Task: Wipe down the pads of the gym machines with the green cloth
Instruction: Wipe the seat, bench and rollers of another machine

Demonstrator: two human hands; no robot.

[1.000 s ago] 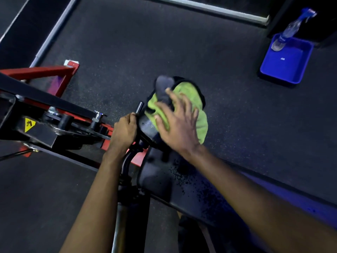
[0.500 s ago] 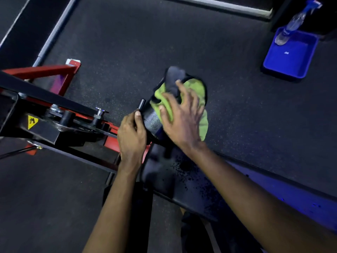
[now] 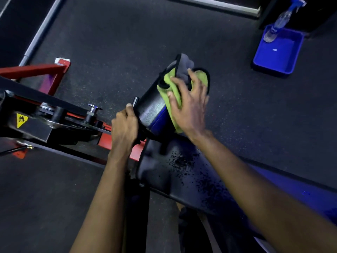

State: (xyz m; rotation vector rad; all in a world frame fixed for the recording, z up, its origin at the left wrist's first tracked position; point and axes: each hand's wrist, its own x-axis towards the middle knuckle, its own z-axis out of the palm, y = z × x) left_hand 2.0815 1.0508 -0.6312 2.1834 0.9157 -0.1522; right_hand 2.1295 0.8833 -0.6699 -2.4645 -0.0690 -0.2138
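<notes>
A green cloth with a grey underside and black edging lies over the top of a small black pad at the middle of the view. My right hand presses flat on the cloth with fingers spread. My left hand is closed around a black handle bar just left of the pad. Below it, a larger black seat pad is speckled with droplets or flecks.
The machine's red and black frame with a yellow warning sticker fills the left. A blue tray holding a spray bottle sits on the dark rubber floor at the upper right. A grey floor rail runs along the upper left.
My right hand has slid the cloth up and right along the small pad, exposing more of its black face. The left hand kept its grip on the handle.
</notes>
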